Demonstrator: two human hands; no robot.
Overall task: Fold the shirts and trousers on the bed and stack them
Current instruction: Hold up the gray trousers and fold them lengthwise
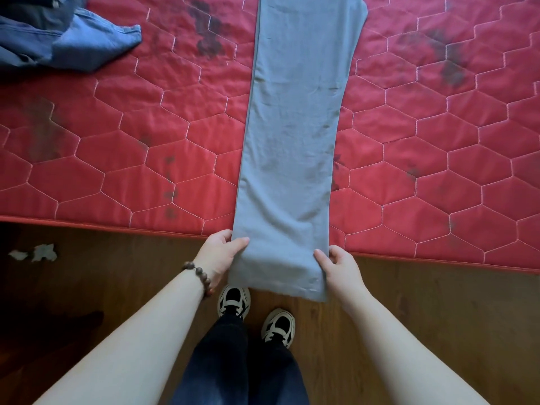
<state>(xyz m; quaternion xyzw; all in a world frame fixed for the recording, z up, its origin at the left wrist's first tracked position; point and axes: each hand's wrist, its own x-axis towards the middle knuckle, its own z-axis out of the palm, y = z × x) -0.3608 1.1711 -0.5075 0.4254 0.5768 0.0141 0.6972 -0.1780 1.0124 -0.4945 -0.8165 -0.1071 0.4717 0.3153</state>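
Trousers (295, 135) lie lengthwise on bed (117, 159), legs together, hem end hanging over near edge. Left hand (219, 254) and right hand (340, 266) each pinch hem corner. Crosswise folds not yet done. Blue clothes (64, 39) far left still unfolded; no stack visible.

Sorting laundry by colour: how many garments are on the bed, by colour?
Grey trousers, gripped at the near end by the left hand and right hand: 1
Blue denim heap, pieces indistinguishable: 1
Total: 2
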